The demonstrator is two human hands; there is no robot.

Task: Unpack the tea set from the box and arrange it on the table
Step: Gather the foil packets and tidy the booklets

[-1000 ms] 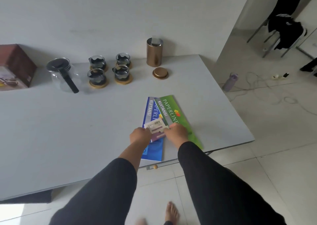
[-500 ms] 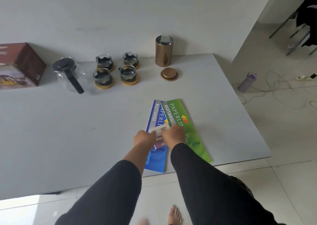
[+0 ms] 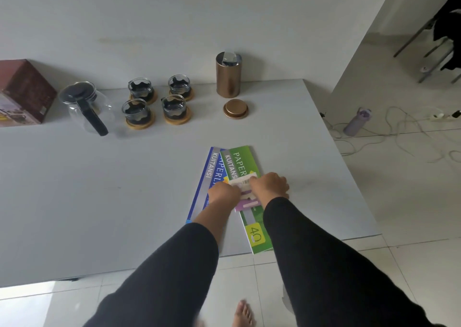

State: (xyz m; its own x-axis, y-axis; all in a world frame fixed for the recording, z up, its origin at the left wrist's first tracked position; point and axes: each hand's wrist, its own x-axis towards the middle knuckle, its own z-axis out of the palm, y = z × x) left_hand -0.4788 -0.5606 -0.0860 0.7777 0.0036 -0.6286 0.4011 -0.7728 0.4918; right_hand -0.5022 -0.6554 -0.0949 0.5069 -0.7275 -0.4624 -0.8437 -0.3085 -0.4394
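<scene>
While both fists curl, L hand (image 3: 223, 192) & R hand (image 3: 270, 184) pinch card (image 3: 245, 192).

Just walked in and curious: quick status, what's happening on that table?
Left hand and right hand both pinch a small white-and-purple packet. Clear glass teapot and four glass cups on wooden coasters already out. Nothing blocking.

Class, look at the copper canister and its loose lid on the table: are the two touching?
Apart. The head view shows the copper canister standing upright and its lid lying flat in front of it, with a strip of bare table between them.
</scene>
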